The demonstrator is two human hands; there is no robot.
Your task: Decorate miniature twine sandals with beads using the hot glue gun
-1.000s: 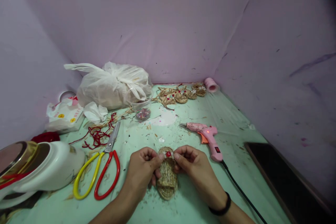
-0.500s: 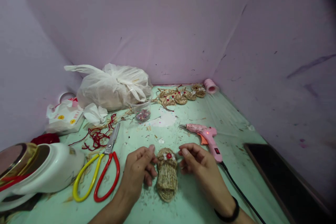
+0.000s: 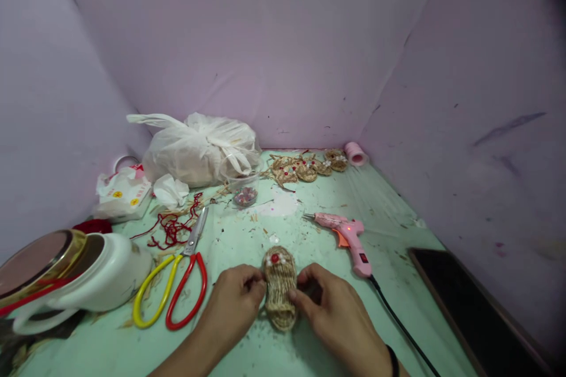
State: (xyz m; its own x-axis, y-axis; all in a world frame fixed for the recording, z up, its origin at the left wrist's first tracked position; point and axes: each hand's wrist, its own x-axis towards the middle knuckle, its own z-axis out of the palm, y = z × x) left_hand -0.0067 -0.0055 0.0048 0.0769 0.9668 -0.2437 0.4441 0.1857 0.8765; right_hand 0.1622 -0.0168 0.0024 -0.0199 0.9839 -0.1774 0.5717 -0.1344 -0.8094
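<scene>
A small woven straw slipper (image 3: 281,288) is at the front middle of the table, with a red bead and white beads near its far end. My left hand (image 3: 236,297) pinches its left edge between thumb and fingers. On the opposite side, my right hand (image 3: 338,312) grips the right edge, its thumb on the woven top. To the right of the slipper lies a pink glue gun (image 3: 349,232) with a lit orange light. Scissors (image 3: 190,247) with one yellow and one red handle lie spread on the left.
A white mug (image 3: 110,271) lies tipped at left beside red yarn (image 3: 174,227). Behind are a tissue pack (image 3: 124,191), a tied plastic bag (image 3: 198,150), a cup of beads (image 3: 244,193), several straw pieces (image 3: 305,168) and a pink spool (image 3: 356,154). A dark phone-like slab (image 3: 469,306) lies right.
Both hands were loosely open beside the slipper; now their fingers have closed on its two edges. The slipper has turned slightly, its beaded end leaning left. The camera view has shifted a little.
</scene>
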